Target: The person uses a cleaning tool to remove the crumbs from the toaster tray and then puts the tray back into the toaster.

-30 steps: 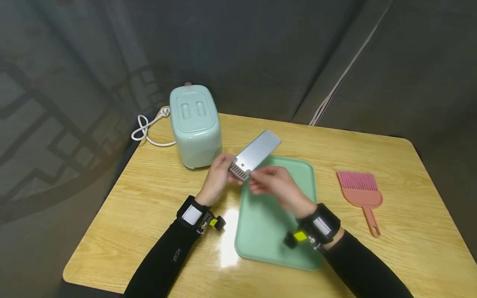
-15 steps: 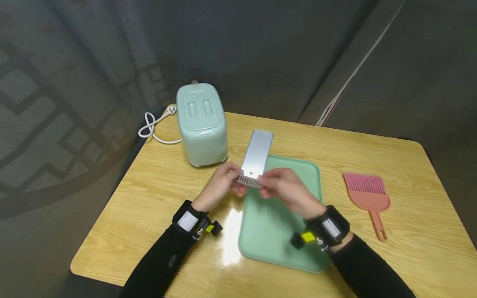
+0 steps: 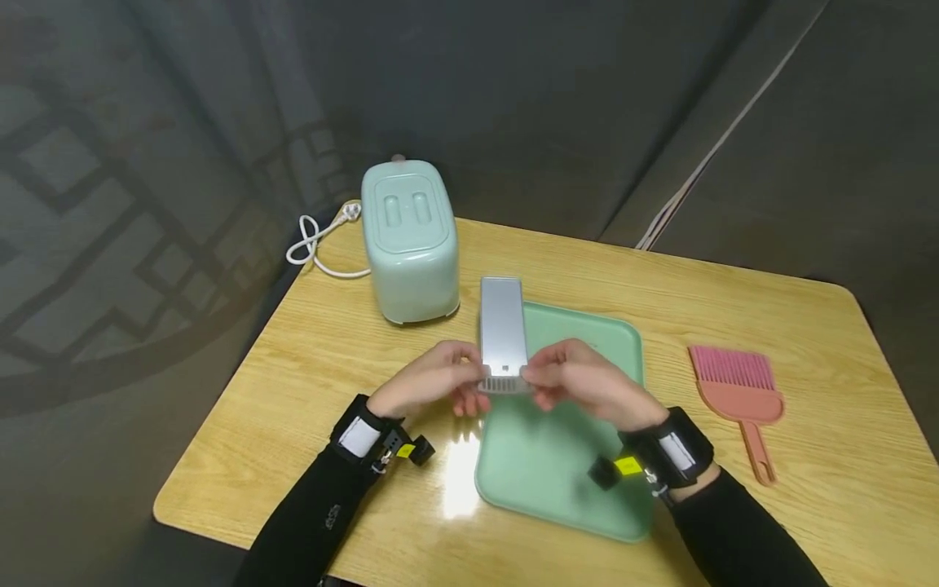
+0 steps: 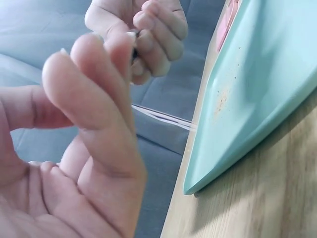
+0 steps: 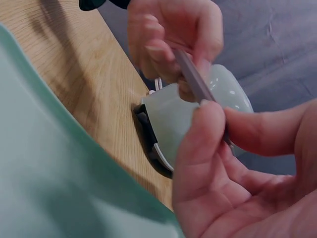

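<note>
A flat silver crumb tray [image 3: 503,326] with a slotted near end is held up over the left part of the green serving tray [image 3: 557,489]. My left hand [image 3: 433,379] pinches the left corner of its slotted end between thumb and fingers. At the opposite corner my right hand [image 3: 594,383] pinches it the same way. Seen edge-on in the right wrist view, the crumb tray [image 5: 193,74] spans the gap between both hands. In the left wrist view, fingers hide most of it. Small brown crumbs [image 4: 221,101] lie on the green tray.
A mint-green toaster [image 3: 414,277] with a lid on top stands at the back left. Its white cord and plug [image 3: 323,244] lie beside it near the table edge. A pink brush with its dustpan [image 3: 737,399] lies to the right of the green tray.
The crumb tray has turned from slanting right to pointing straight away from me, and come slightly nearer. Both hands keep their pinch on it. The view has shifted, so still things appear displaced.
</note>
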A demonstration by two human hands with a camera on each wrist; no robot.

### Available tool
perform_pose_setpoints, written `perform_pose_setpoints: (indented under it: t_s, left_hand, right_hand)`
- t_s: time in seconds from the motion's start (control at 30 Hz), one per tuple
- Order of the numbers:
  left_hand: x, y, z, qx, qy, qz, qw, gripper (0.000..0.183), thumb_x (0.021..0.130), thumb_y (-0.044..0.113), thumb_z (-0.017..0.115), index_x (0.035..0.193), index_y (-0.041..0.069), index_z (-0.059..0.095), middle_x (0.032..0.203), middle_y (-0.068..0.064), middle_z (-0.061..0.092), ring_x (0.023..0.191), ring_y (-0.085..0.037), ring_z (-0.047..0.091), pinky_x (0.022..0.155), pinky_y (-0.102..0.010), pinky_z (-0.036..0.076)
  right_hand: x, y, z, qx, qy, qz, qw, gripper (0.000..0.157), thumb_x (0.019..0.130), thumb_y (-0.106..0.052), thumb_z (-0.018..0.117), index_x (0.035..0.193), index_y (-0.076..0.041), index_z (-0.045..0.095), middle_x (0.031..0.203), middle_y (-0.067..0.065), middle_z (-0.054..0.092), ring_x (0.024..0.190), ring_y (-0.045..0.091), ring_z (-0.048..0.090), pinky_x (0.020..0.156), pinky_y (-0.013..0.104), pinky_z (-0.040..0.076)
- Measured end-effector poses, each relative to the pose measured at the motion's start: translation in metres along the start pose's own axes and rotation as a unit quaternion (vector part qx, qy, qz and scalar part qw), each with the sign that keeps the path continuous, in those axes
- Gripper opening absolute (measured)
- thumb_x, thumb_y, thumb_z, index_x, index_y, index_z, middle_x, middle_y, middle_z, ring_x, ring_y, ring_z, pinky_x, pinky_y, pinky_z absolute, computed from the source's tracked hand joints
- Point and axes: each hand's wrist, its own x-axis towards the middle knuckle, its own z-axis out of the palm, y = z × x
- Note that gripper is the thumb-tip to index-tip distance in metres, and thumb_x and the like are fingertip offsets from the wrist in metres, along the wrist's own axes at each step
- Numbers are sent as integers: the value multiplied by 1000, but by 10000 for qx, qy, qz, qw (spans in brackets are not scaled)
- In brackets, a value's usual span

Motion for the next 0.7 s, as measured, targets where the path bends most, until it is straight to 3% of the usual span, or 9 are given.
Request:
perform_pose_setpoints:
  t_s: [0.23,0.5,0.7]
  left_hand:
    - [-13,-2,1,408,-45,-397,9984,17,89,14,55,87,-2,59,69,-14,68,57,-27,61,46,-22,48]
    - [-33,-12,1,632,0,-776,9950,17,88,14,57,80,-2,58,65,-15,67,53,-25,60,42,-22,46]
    - [-43,-21,-2,708,122,-900,9933,18,88,12,55,78,-2,58,62,-12,66,51,-21,59,41,-22,45]
  right_hand:
    - [5,3,-1,-625,-493,60,9968,26,80,-25,70,84,0,66,70,12,65,59,25,57,61,36,55]
    - [19,8,13,-1104,-1192,283,9863,25,78,-25,71,81,-2,65,66,9,66,60,25,61,60,39,56]
    - [32,9,24,-1304,-1347,229,9820,20,80,-22,68,82,-2,65,69,11,67,60,26,62,56,37,56]
